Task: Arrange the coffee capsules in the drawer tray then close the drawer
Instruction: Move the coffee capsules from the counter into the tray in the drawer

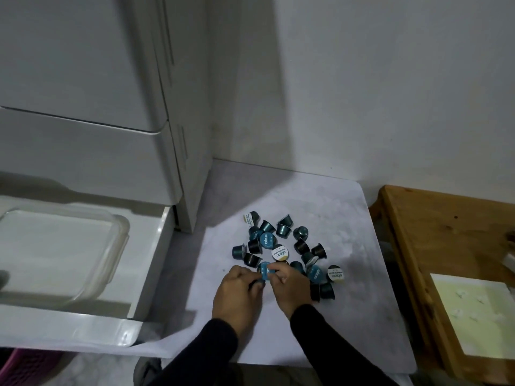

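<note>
On a white counter (334,316), two hands close on one blue-lidded coffee capsule (264,270) at the near edge of a scattered pile.

The left hand (240,288) and right hand (289,285) pinch it together; the clear tray (119,246) sits in the open drawer (156,246) to the left.

Open route left, clutter and barriers far and right

Bare white mat (239,338) lies between the coffee capsules (284,252) and the open drawer (150,263); the drawer's right wall stands between mat and clear tray (122,232). The cabinet (192,162) blocks far left, the wall (362,93) far, the wooden table (404,232) right.
</note>
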{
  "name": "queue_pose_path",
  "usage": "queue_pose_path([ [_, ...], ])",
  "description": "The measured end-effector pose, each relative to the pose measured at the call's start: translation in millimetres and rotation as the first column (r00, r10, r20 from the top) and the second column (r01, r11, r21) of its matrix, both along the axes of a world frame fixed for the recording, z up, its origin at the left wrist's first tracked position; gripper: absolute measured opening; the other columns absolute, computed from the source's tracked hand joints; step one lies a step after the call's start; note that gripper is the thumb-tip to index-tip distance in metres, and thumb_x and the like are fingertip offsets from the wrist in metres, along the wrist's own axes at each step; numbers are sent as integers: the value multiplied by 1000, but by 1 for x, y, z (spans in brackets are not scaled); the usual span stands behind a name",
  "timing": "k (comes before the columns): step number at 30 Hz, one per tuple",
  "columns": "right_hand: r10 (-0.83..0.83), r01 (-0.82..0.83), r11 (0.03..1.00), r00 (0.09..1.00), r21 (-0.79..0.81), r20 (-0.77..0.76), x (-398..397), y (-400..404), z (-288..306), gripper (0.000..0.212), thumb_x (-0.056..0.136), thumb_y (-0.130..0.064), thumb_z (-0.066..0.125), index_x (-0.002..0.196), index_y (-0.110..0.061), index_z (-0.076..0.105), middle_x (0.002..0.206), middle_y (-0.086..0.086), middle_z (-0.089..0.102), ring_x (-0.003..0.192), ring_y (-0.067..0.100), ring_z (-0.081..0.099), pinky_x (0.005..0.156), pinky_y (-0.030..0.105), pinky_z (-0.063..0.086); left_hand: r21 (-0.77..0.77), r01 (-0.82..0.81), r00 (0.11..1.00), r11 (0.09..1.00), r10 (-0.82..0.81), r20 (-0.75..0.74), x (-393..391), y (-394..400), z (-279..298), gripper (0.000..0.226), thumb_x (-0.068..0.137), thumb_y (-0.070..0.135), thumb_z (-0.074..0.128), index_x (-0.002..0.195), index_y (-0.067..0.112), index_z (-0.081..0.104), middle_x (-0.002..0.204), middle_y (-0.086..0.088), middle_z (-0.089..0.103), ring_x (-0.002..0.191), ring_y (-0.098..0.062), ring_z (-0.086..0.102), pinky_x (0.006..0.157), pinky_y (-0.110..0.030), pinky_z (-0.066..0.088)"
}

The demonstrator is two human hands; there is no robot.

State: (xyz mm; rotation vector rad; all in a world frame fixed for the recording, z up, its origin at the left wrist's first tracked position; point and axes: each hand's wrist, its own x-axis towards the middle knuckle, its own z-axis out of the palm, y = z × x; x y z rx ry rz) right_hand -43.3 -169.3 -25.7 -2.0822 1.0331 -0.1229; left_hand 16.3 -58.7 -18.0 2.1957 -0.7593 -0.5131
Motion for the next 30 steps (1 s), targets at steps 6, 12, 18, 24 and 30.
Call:
queue_pose_path([
  [6,-142,119,966,986,229,89,0,-6,-10,17,80,-1,60,86,-13,71,85,9,72,81,23,69,83,44,55,9,-41,999,999,42,-20,-3,11,3,27,85,10,55,95,28,73,88,7,58,79,-8,54,70,-8,38],
  [12,-131,103,986,967,131,221,-5,-8,-1,16,81,0,61,89,-9,72,88,10,73,81,22,69,80,42,57,-144,-199,965,969,168,-200,-4,21,20,24,88,10,59,96,29,71,93,8,65,81,3,57,73,1,39],
  [18,-189,118,975,890,190,415,-2,0,48,33,81,9,58,77,-22,68,78,2,71,68,0,66,65,10,51,-352,-281,943,893,189,-273,8,35,66,29,83,14,67,92,41,69,93,13,72,82,1,66,77,-15,53],
  [24,-145,-13,969,778,246,611,26,29,120,21,81,11,58,82,-6,69,70,-5,70,64,1,63,62,8,48,-507,-293,947,810,173,-272,51,82,132,26,80,13,70,86,37,72,86,19,74,82,2,69,75,-11,52],
  [30,82,-268,943,764,199,640,86,90,164,29,78,8,63,72,-18,73,70,-8,72,66,4,64,66,13,51,-468,-198,974,861,119,-194,127,161,165,25,80,6,69,81,30,75,81,14,76,78,-3,70,74,-12,53],
])
